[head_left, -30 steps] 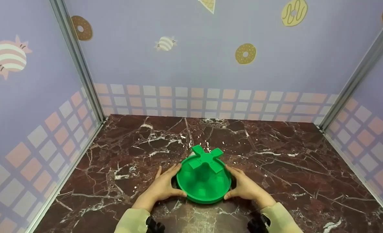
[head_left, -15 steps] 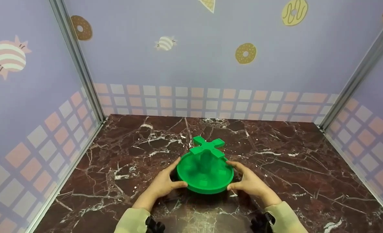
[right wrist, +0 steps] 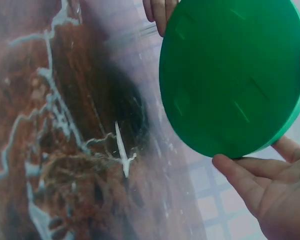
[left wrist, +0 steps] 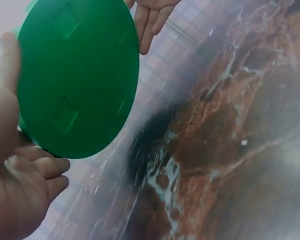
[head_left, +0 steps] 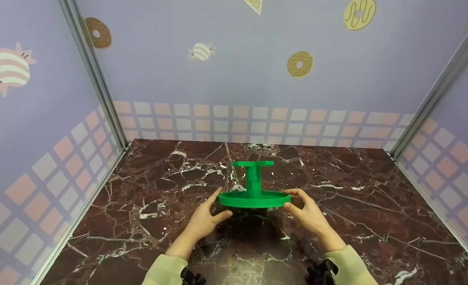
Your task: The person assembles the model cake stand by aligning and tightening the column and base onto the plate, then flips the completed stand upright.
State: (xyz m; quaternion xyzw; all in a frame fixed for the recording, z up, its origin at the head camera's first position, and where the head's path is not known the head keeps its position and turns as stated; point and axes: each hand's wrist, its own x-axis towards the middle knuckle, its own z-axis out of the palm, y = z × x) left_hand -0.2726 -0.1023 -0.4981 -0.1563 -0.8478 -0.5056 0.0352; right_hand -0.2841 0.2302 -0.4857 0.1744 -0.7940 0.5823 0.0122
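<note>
A green round dish-like base with a low rim carries a central post and a flat cross-shaped top. It is held level above the tabletop, seen nearly side-on in the head view. My left hand grips its left edge between thumb and fingers. On the opposite edge, my right hand holds the rim the same way. Both wrist views look at the smooth underside, which has several small square marks; the post and cross are hidden there.
Below lies a dark red marbled tabletop with pale veins and small white specks. A purple back wall and two side walls with metal corner posts enclose it.
Both hands have raised the green piece off the table and tipped it from a view into the dish to a nearly side-on view. The cross has moved up in the picture.
</note>
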